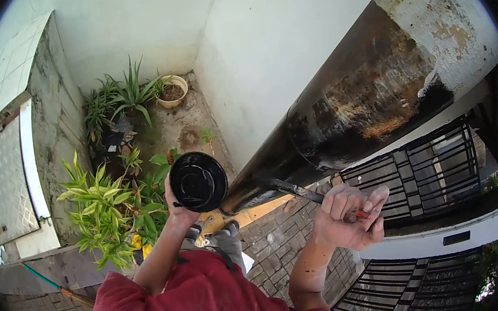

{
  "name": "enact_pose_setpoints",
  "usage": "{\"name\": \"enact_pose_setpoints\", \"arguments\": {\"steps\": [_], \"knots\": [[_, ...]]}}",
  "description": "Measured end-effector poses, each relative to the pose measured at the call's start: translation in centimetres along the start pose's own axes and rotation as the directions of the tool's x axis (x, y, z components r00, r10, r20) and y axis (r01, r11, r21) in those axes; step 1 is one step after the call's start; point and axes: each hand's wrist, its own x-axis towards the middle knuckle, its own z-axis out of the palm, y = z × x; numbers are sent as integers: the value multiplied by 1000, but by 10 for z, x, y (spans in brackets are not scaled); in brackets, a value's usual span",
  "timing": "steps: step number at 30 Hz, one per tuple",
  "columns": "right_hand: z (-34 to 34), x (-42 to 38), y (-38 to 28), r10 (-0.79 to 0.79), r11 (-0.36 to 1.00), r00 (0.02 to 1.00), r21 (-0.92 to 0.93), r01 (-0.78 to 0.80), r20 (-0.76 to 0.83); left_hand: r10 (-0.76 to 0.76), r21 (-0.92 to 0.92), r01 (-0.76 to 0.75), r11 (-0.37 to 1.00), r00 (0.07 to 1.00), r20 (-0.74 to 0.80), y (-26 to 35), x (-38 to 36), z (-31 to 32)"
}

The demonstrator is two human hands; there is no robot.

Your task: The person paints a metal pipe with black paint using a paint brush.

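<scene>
My left hand is closed around the side of a round black container. Inside it is a glossy dark liquid that looks like black paint. My right hand grips a paintbrush by its dark handle; a bit of red shows between the fingers. The brush's head reaches the thick round column and appears to touch its dark lower part. The column is coated black below, with rusty, patchy metal higher up and peeling white at the top. Some dark specks mark my right forearm.
Leafy plants grow at the left, with a potted plant by the wall corner. White walls stand behind the column. A black metal gate is at the right, above brick paving. My feet stand on a yellowish plank.
</scene>
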Motion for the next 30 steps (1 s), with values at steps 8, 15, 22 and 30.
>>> {"name": "enact_pose_setpoints", "arguments": {"steps": [8, 15, 22, 30], "knots": [[-11, -74, 53, 286, 914, 954, -271, -301, -94, -316, -22, 322, 946, 938, 139, -33, -25, 11], [-42, -106, 78, 148, 644, 989, -756, -116, -26, -368, 47, 365, 930, 927, 71, -30, -21, 6], [-23, -102, 95, 237, 622, 770, -516, -589, -593, -318, 124, 318, 940, 948, -20, -32, -26, 3], [-45, -83, 82, 133, 838, 486, -163, -520, -864, -252, 9, 253, 967, 958, 136, -28, -23, -7]]}}
